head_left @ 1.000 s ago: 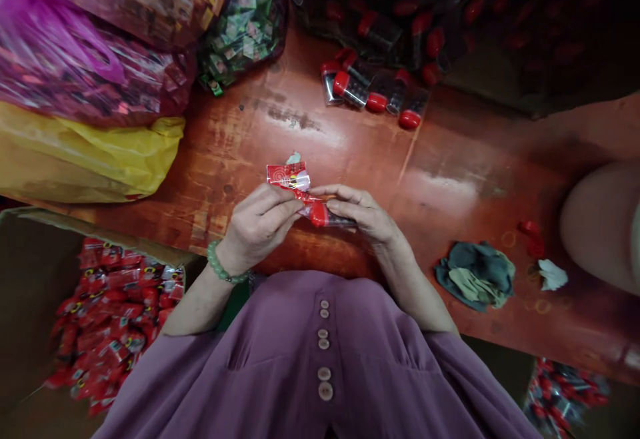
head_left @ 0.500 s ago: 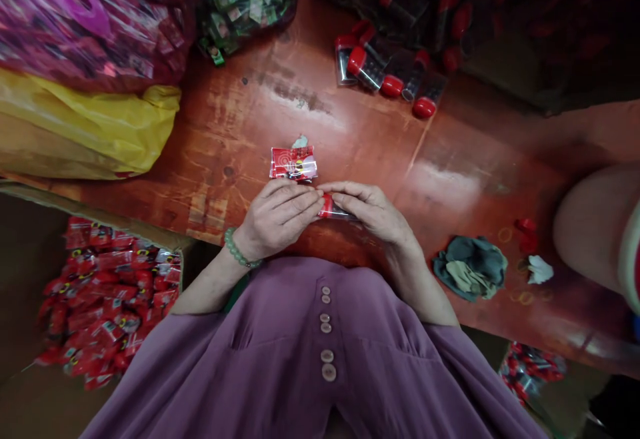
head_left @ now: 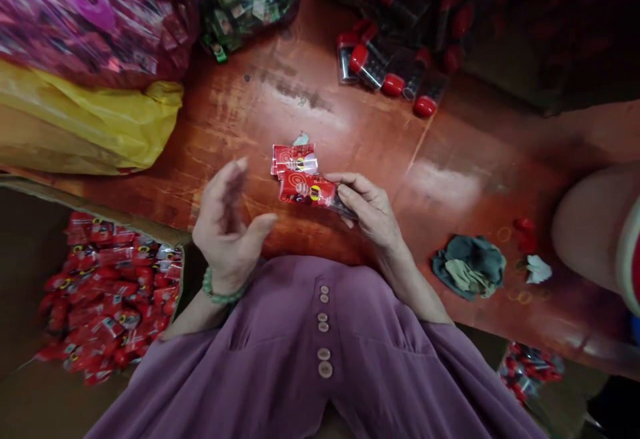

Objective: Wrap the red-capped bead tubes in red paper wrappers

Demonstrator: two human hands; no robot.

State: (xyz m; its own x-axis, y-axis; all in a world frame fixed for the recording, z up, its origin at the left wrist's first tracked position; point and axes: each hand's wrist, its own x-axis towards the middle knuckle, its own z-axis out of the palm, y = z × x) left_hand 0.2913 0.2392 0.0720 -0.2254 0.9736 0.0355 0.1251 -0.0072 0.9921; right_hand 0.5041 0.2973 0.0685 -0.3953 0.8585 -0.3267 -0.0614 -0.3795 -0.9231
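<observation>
My right hand (head_left: pixel 369 209) grips the clear end of a small capped bottle (head_left: pixel 345 207). A red printed plastic sleeve (head_left: pixel 306 187) covers the bottle's other end, hiding the cap, and extends leftward. Just behind it lies a small stack of red printed sleeves (head_left: pixel 294 156) on the reddish table (head_left: pixel 240 132). My left hand (head_left: pixel 227 222), with a green bead bracelet at the wrist, is apart from the bottle on its left side. Its fingers are spread with nothing in them.
Red-capped clear bottles (head_left: pixel 385 69) lie at the back right. Filled bags, one yellow (head_left: pixel 100 122), one with green packets (head_left: pixel 250 5), stand back left. A carton of red-wrapped pieces (head_left: pixel 115 292) is at lower left. A crumpled cloth (head_left: pixel 469 267) and a bucket (head_left: pixel 595 225) are right.
My left hand has let go and moved left, opening out. A red printed sleeve now sits over the bottle's cap end, where the bare red cap showed before. My right hand still holds the bottle.
</observation>
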